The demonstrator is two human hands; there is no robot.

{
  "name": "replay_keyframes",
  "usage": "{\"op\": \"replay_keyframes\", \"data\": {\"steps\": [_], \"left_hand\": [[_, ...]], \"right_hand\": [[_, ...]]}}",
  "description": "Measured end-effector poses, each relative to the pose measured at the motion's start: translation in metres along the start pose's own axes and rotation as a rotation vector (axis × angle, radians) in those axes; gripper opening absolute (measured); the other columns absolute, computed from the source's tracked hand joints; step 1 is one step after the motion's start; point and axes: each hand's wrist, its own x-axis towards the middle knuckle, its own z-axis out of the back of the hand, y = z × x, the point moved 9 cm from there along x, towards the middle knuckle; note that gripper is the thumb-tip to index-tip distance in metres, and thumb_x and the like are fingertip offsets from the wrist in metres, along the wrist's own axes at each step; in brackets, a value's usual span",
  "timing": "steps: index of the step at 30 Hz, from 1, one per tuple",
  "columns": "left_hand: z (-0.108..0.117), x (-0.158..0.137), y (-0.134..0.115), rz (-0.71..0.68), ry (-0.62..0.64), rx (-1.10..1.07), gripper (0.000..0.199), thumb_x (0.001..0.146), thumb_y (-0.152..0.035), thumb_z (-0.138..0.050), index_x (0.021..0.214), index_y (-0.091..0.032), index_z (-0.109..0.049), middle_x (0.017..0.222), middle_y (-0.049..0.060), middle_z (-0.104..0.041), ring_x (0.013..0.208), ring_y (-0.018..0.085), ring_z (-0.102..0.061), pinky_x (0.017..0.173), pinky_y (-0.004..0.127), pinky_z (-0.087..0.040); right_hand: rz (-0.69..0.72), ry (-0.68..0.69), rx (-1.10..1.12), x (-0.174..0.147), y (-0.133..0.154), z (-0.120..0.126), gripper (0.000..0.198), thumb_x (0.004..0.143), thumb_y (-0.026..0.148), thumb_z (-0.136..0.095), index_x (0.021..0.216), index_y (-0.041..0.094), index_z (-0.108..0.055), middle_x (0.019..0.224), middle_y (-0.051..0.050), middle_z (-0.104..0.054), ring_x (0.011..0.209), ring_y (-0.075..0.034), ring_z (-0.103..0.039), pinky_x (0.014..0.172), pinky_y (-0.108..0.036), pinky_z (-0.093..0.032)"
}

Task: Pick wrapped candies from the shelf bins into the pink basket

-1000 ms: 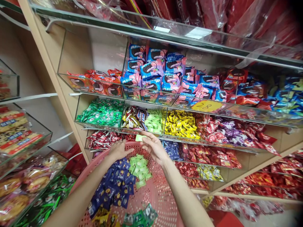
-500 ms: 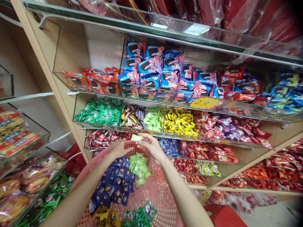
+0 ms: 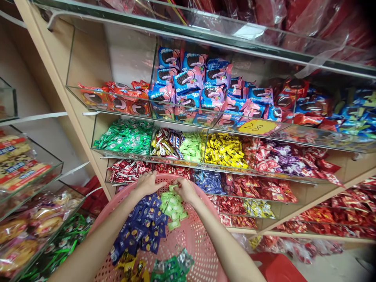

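Fingers clamped over the far rim of the pink basket [image 3: 198, 235], the left hand [image 3: 147, 183] apparently steadies it, while light-green packets [image 3: 172, 206] lie inside and the right hand [image 3: 186, 190] curls at their far edge, its fingertip grip impossible to tell.

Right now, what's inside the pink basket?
Visible in the pink basket: dark-blue packets, light-green packets, yellow packets, green packets. Whatever lies beneath those heaps is covered; the right hand hides a bit too. Near side: out of frame.
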Motion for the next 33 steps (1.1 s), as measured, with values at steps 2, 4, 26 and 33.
{"op": "replay_keyframes", "data": {"steps": [2,4,26,33], "left_hand": [[-0.001,0.0,-0.003,-0.012,0.007,0.0,0.074,0.066,-0.074,-0.033,0.109,-0.016,-0.049,0.111,0.015,-0.058,0.103,0.03,-0.052,0.084,0.037,-0.038],[-0.001,0.0,-0.005,-0.018,0.016,-0.001,0.075,0.066,-0.074,-0.033,0.11,-0.015,-0.05,0.112,0.015,-0.058,0.104,0.03,-0.052,0.085,0.037,-0.038],[-0.004,-0.001,-0.004,-0.023,0.011,0.02,0.069,0.067,-0.07,-0.035,0.105,-0.015,-0.052,0.107,0.015,-0.06,0.1,0.029,-0.054,0.084,0.037,-0.039],[-0.005,-0.001,-0.002,-0.039,-0.003,0.034,0.069,0.067,-0.07,-0.034,0.105,-0.015,-0.052,0.105,0.015,-0.06,0.098,0.029,-0.055,0.084,0.038,-0.039]], "right_hand": [[-0.035,0.032,-0.055,-0.002,-0.007,-0.009,0.019,0.066,0.012,-0.055,0.081,0.019,-0.064,0.083,-0.003,-0.066,0.079,-0.017,-0.057,0.068,-0.024,-0.038],[-0.062,0.054,-0.078,-0.004,-0.011,-0.017,0.018,0.065,0.011,-0.056,0.079,0.02,-0.065,0.083,-0.002,-0.067,0.078,-0.017,-0.058,0.067,-0.024,-0.038],[0.016,0.123,-0.049,-0.002,-0.013,-0.061,0.019,0.068,0.009,-0.053,0.079,0.019,-0.065,0.076,-0.001,-0.066,0.07,-0.013,-0.057,0.065,-0.02,-0.039],[0.035,0.115,-0.079,-0.002,-0.011,-0.063,0.025,0.067,0.004,-0.048,0.079,0.019,-0.065,0.081,-0.002,-0.065,0.073,-0.012,-0.057,0.065,-0.019,-0.038]]}}
